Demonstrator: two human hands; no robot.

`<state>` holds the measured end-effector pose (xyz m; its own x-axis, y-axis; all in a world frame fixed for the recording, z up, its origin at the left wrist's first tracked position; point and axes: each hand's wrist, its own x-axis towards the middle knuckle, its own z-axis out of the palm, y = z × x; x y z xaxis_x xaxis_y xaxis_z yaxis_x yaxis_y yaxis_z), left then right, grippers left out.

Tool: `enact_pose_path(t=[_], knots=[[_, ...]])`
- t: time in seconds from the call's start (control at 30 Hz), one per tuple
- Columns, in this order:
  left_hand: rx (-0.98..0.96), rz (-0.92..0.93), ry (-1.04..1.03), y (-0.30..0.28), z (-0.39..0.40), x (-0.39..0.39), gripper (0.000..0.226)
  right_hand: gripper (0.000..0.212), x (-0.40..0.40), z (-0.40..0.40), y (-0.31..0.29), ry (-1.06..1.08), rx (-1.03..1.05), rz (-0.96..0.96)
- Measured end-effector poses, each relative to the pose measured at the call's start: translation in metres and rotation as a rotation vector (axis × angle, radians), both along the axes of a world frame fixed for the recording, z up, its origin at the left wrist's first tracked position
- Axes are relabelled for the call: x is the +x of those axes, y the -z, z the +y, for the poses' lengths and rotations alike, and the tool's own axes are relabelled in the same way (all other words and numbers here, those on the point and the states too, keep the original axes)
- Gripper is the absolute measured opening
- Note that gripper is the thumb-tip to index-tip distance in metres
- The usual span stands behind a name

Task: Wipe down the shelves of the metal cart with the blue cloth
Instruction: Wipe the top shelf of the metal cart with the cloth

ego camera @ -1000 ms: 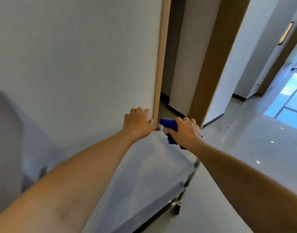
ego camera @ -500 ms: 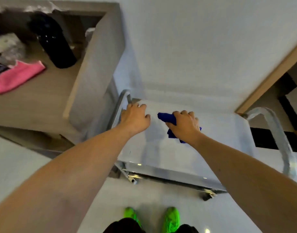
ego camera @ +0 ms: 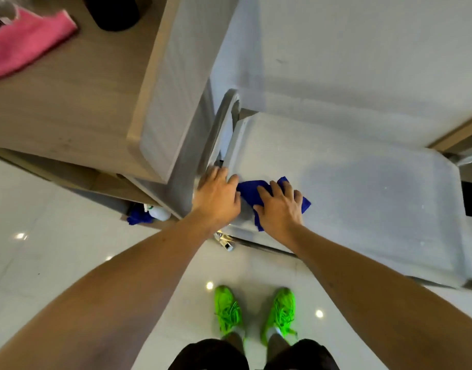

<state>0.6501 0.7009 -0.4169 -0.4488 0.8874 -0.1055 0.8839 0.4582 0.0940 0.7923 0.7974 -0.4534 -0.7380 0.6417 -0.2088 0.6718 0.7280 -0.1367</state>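
No text, label, brand, number or sign can be read on anything in this head view.

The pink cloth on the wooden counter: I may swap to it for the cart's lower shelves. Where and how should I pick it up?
Pinch the pink cloth at its right-hand end, coming down from above. It lies flat and folded on the wooden counter, and that end looks clear of the dark object beside it; its left part runs out of frame.
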Motion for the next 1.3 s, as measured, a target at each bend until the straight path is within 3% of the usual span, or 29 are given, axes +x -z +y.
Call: enact_pose_path(t=[0.17, 0.43, 0.6, 0.9, 1.03, 1.3], knots=[[-0.069, -0.065, 0.036, 0.022, 0.005, 0.004, 0.051, 0.059, 0.008, -0.013, 0.035, -0.03, -0.042, -0.121], [-0.121, -0.253, -0.085, 0.068, 0.022, -0.006, 0.06, 0.061, 0.0, -0.014, 0.073, -0.063, -0.03, -0.015], [-0.034, -0.292, -0.168, 0.087, 0.041, -0.01, 0.062, 0.061, -0.008, 0.009, 0.084, -0.097, 0.023, 0.04], [0.074, -0.254, -0.335, 0.121, 0.052, -0.003, 0.062, 0.057, -0.031, 0.062, 0.097, -0.189, 0.009, 0.126], [-0.045, -0.135, -0.291, 0.143, 0.041, 0.002, 0.064, 0.059, -0.048, 0.095, 0.101, -0.198, 0.046, 0.141], [0.012, -0.045, -0.129, 0.144, 0.039, 0.005, 0.058, 0.061, -0.115, 0.161, 0.106, -0.065, 0.062, 0.141]])
